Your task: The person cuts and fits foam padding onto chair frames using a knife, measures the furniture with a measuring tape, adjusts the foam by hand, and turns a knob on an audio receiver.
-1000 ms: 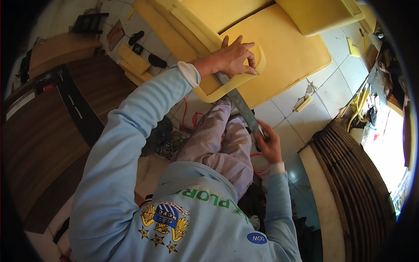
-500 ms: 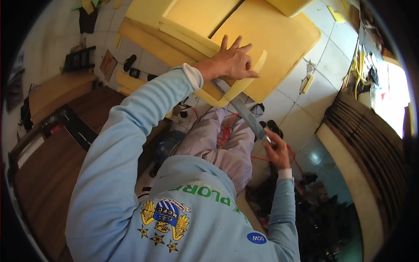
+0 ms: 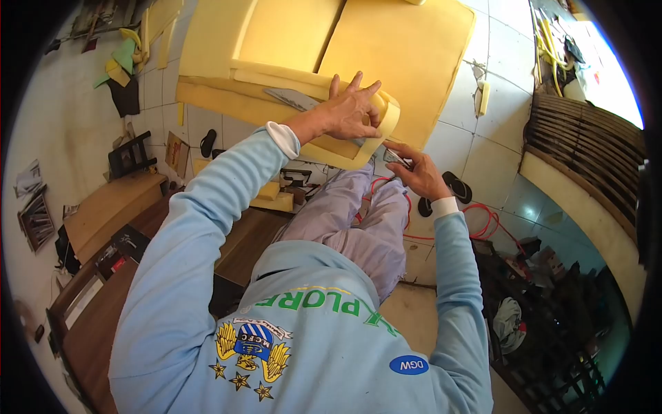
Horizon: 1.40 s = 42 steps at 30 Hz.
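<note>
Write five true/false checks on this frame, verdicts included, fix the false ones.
1. The right hand holds the knife. True.
2. The left hand is well clear of the foam. False: it is on the foam, near its rounded end.
3. The left hand and wrist hide part of the knife from view. True.
4. The sleeves are rolled up to the elbows. False: both reach down to the wrists.
5. The slippers on the floor near the right hand are white. False: they are dark.
</note>
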Available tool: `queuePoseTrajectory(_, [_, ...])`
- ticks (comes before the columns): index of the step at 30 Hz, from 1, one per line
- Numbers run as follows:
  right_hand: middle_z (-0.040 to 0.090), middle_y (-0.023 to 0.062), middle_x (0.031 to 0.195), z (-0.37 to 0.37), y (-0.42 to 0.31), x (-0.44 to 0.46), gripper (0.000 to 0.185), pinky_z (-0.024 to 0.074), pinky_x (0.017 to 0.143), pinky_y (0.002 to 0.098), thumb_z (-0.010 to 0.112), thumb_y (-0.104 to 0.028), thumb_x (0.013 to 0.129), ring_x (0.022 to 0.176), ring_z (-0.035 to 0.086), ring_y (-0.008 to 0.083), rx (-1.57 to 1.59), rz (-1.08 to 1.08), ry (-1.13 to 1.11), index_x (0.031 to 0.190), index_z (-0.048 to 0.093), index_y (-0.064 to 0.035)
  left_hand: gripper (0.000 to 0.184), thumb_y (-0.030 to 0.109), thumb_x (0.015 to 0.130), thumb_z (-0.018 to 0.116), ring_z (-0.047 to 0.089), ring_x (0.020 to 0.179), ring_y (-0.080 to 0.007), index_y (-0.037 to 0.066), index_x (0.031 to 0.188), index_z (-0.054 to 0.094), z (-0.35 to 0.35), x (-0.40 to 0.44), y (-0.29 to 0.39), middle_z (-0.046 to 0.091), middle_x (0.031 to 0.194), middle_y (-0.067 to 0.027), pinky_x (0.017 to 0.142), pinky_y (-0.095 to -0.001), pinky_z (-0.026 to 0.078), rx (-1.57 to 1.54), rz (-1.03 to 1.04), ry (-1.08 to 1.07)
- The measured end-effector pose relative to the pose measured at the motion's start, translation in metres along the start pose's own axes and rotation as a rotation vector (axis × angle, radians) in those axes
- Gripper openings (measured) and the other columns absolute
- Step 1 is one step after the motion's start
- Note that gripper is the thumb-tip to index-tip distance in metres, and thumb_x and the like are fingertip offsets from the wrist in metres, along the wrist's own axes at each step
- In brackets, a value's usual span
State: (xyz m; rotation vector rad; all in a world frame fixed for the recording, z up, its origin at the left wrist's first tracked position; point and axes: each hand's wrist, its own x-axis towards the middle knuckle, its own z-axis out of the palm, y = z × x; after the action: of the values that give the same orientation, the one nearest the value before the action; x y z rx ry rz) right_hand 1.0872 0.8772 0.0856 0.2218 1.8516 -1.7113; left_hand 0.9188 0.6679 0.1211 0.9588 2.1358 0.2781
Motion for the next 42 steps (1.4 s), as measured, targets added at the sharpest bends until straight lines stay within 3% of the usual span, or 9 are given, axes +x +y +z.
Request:
queuePoseTrajectory(8, [0.073, 0.0065, 0.121, -0.001, 0.058, -0.130, 0.051, 0.0552, 0.082, 0.0296, 0.067, -0.002, 0.094, 0.096, 0.067, 0.0141, 0.132, 0.317, 0.080, 0.144, 0.059, -0.0098, 0.032, 0.051, 0.088, 0.072, -0.001, 0.156, -0.0509, 0.018, 0.091, 0.073, 0.006, 0.005, -0.007, 0.021, 0.170, -0.0193, 0.118, -0.0724, -0.009, -0.138, 0.010, 0.024])
queuePoseTrajectory(15, [0.066, -0.0001, 0.098, 0.038, 0.027, -0.038, 0.050, 0.0455, 0.060, 0.0241, 0.066, -0.005, 0.096, 0.066, 0.051, 0.0060, 0.159, 0.027, 0.107, 0.145, 0.058, -0.0096, 0.033, 0.054, 0.087, 0.074, -0.006, 0.155, -0.0520, 0.021, 0.090, 0.073, 0.009, 0.005, 0.003, 0.018, 0.170, -0.0198, 0.117, -0.0729, -0.011, -0.079, 0.017, 0.043])
queuePoseTrajectory(21, [0.071, 0.0058, 0.117, 0.058, 0.063, -0.090, 0.052, 0.0524, 0.080, 0.0277, 0.069, -0.004, 0.095, 0.090, 0.064, 0.0112, 0.241, 0.005, 0.227, 0.145, 0.057, -0.0075, 0.032, 0.053, 0.087, 0.075, -0.006, 0.155, -0.0530, 0.021, 0.091, 0.073, 0.017, 0.014, 0.000, 0.019, 0.171, -0.0192, 0.116, -0.0745, -0.010, -0.069, 0.077, 0.072])
queuePoseTrajectory(26, [0.070, 0.0068, 0.125, 0.076, 0.091, -0.152, 0.051, 0.0528, 0.084, 0.0287, 0.068, -0.003, 0.095, 0.106, 0.065, 0.0121, 0.340, 0.243, 0.245, 0.144, 0.058, -0.0057, 0.032, 0.052, 0.086, 0.075, -0.004, 0.155, -0.0532, 0.021, 0.094, 0.074, 0.015, 0.019, 0.000, 0.020, 0.170, -0.0188, 0.115, -0.0759, -0.008, -0.059, 0.124, 0.058])
queuePoseTrajectory(29, [0.068, 0.0098, 0.128, 0.085, 0.079, -0.089, 0.050, 0.0544, 0.088, 0.0297, 0.069, -0.004, 0.095, 0.110, 0.064, 0.0128, 0.279, -0.075, 0.307, 0.144, 0.058, -0.0053, 0.032, 0.052, 0.086, 0.075, -0.003, 0.155, -0.0531, 0.021, 0.095, 0.074, 0.016, 0.017, 0.006, 0.021, 0.170, -0.0188, 0.115, -0.0765, -0.007, -0.050, 0.134, 0.037])
queuePoseTrajectory(31, [0.067, 0.0108, 0.130, 0.076, 0.024, -0.053, 0.050, 0.0543, 0.093, 0.0309, 0.069, -0.004, 0.095, 0.113, 0.063, 0.0142, 0.229, 0.079, 0.228, 0.144, 0.057, -0.0051, 0.032, 0.051, 0.087, 0.076, -0.002, 0.155, -0.0528, 0.021, 0.096, 0.075, 0.014, 0.020, 0.010, 0.022, 0.170, -0.0187, 0.115, -0.0764, -0.007, -0.025, 0.143, 0.024])
queuePoseTrajectory(36, [0.067, 0.0100, 0.131, 0.106, 0.072, -0.098, 0.050, 0.0548, 0.094, 0.0309, 0.068, -0.004, 0.096, 0.115, 0.063, 0.0132, 0.305, -0.071, 0.347, 0.144, 0.057, -0.0048, 0.030, 0.049, 0.088, 0.074, 0.000, 0.156, -0.0515, 0.022, 0.101, 0.076, 0.015, 0.026, 0.011, 0.024, 0.169, -0.0179, 0.116, -0.0762, -0.006, -0.046, 0.135, 0.037])
queuePoseTrajectory(39, [0.067, 0.0094, 0.130, 0.127, 0.106, -0.158, 0.049, 0.0547, 0.093, 0.0305, 0.066, -0.001, 0.096, 0.112, 0.064, 0.0137, 0.372, 0.098, 0.368, 0.144, 0.058, -0.0048, 0.030, 0.049, 0.089, 0.074, 0.000, 0.156, -0.0515, 0.022, 0.100, 0.077, 0.017, 0.030, 0.004, 0.024, 0.169, -0.0180, 0.116, -0.0765, -0.006, -0.050, 0.209, 0.092])
queuePoseTrajectory(42, [0.069, 0.0072, 0.120, 0.139, 0.102, -0.163, 0.048, 0.0542, 0.081, 0.0280, 0.065, 0.001, 0.095, 0.091, 0.066, 0.0120, 0.345, 0.036, 0.457, 0.143, 0.059, -0.0045, 0.040, 0.059, 0.085, 0.074, -0.001, 0.156, -0.0522, 0.021, 0.098, 0.078, 0.014, 0.020, 0.002, 0.023, 0.169, -0.0195, 0.116, -0.0762, -0.006, 0.083, 0.239, 0.095])
